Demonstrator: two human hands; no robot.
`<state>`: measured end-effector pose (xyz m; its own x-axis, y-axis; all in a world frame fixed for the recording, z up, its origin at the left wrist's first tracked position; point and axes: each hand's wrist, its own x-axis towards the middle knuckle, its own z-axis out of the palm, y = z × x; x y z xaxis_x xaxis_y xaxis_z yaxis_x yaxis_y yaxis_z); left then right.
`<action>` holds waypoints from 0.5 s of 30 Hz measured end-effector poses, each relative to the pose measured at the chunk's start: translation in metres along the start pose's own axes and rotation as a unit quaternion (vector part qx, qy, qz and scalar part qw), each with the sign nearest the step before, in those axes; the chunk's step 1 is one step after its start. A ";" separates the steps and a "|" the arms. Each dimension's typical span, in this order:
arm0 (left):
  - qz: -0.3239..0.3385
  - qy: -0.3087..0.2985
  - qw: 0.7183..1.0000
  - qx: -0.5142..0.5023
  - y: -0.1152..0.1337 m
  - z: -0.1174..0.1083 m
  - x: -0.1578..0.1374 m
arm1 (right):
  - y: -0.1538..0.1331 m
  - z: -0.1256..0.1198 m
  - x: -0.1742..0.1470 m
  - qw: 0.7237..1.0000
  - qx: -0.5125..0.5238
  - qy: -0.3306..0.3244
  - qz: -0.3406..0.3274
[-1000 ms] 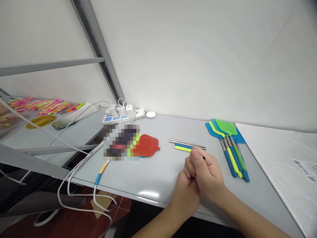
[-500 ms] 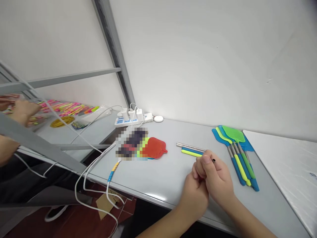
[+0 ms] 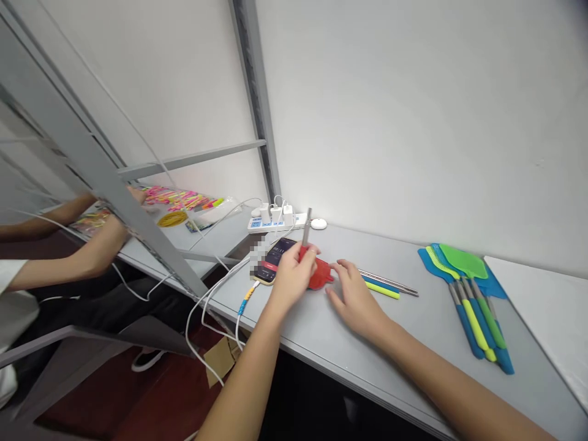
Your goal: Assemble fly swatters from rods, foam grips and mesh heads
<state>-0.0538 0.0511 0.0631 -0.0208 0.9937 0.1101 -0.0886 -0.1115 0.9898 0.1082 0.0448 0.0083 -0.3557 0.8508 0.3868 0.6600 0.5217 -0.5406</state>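
Observation:
My left hand [image 3: 294, 272] is closed around a fly swatter handle [image 3: 307, 228], whose metal tube sticks up from a red grip. Just behind that hand lies a red fly swatter head [image 3: 323, 275], partly hidden by it. My right hand [image 3: 356, 299], fingers apart, reaches to the narrow neck of the red head; whether it touches cannot be made out. To its right lie thin metal tubes [image 3: 399, 285] with a yellow-green grip [image 3: 384, 291] and a blue one, partly covered by the hand. A phone [image 3: 275, 257] lies left of the red head.
Several assembled fly swatters [image 3: 463, 260] are stacked at the right, beside a white board [image 3: 542, 306]. A power strip [image 3: 257, 225] with chargers stands by the wall. White cables [image 3: 209, 306] hang over the front edge. Behind the metal frame [image 3: 133, 214], another person's arm [image 3: 87, 257] works at colourful items.
My hands were together at the right and have moved left and apart. The left now holds the red-gripped handle upright; the right has come to the red head. The view has shifted.

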 end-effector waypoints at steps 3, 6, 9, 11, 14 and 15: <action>-0.031 -0.001 0.999 -0.011 -0.006 -0.020 -0.003 | -0.004 0.025 0.009 0.991 -0.128 -0.017 -0.023; -0.070 -0.008 0.997 -0.030 -0.023 -0.021 -0.022 | -0.007 0.036 0.018 0.983 -0.175 -0.037 -0.048; -0.098 0.001 0.994 -0.044 -0.039 -0.015 -0.044 | -0.004 0.038 0.021 0.976 -0.191 -0.088 -0.064; -0.107 0.000 0.994 -0.034 -0.046 -0.010 -0.055 | -0.002 0.037 0.019 0.972 -0.200 -0.105 -0.057; -0.102 0.006 0.995 -0.001 -0.049 -0.005 -0.063 | -0.002 0.035 0.015 0.972 -0.210 -0.084 -0.066; -0.092 0.019 0.995 0.013 -0.049 -0.003 -0.064 | -0.003 0.035 0.014 0.973 -0.208 -0.068 -0.073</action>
<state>-0.0509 -0.0072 0.0074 -0.0433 0.9961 -0.0766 -0.0694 0.0735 0.9949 0.0785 0.0573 -0.0109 -0.5306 0.7851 0.3194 0.7969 0.5905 -0.1276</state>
